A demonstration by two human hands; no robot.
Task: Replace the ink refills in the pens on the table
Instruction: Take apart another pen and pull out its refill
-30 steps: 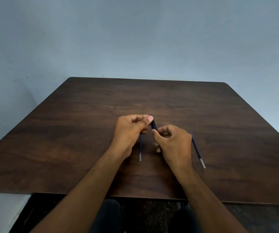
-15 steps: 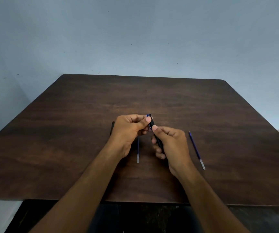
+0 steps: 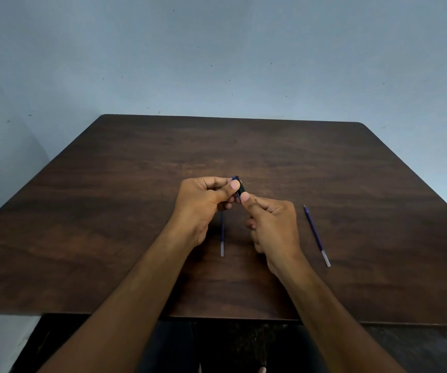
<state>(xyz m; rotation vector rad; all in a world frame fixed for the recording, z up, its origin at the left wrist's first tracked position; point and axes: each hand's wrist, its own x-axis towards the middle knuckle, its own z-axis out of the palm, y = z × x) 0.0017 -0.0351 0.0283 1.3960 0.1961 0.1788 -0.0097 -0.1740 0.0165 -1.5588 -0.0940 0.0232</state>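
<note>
Dark wood table [image 3: 109, 211] against a plain bluish wall [image 3: 217, 49], that's the whole setup we're looking at. Both hands meet over the middle of the table. Our left hand [image 3: 203, 200] is curled, thumb pressed against the top of a dark pen [image 3: 239, 187], and our right hand [image 3: 273, 224] is curled round the lower part of the same pen, thumb tip up near the left thumb. Only the short top end of the pen pokes out between the thumbs; the rest is buried in the fingers, so we can't tell if it's apart or whole. Count-wise: one pen, two blue refills. One refill [image 3: 222, 238] lies on the table between the wrists, its top end hidden under the left hand. The other refill [image 3: 317, 236] lies well off to the right, slanted. Both forearms come in from the bottom edge.
</note>
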